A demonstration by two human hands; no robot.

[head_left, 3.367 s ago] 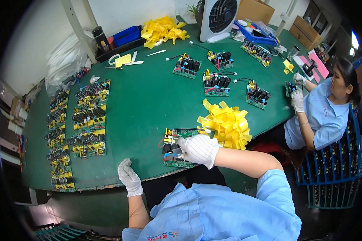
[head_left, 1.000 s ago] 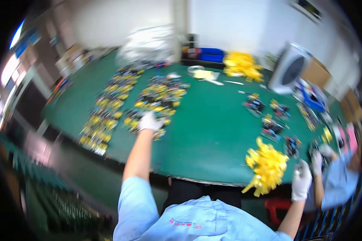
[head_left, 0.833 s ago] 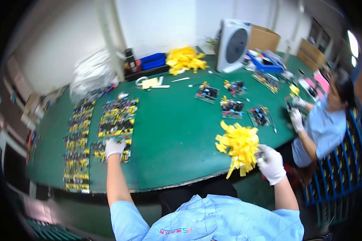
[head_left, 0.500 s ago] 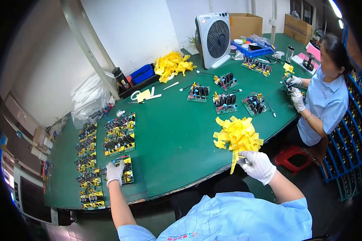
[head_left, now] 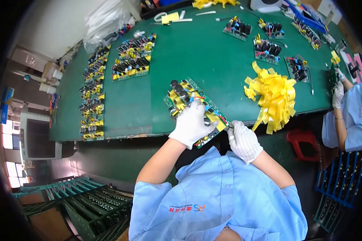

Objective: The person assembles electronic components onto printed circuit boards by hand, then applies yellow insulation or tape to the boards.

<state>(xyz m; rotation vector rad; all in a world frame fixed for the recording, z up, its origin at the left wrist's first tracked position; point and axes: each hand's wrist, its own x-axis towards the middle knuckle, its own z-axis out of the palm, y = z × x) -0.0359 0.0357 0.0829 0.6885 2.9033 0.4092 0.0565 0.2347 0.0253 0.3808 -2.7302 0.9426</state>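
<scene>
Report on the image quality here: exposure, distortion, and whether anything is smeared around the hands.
Head view: black vignetting swallows the corners; also in the head view, the wide lens appears to bend and tilt things near the rim, like the blue rack; head view again, the windows at left are blown out, while the circuit board under the left hand looks fairly crisp.

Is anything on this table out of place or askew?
One thing: the yellow strips pile at the front edge of the table, some ends hanging past it, so they might slip off. The circuit board under the left hand sits skewed, but is being handled.
</scene>
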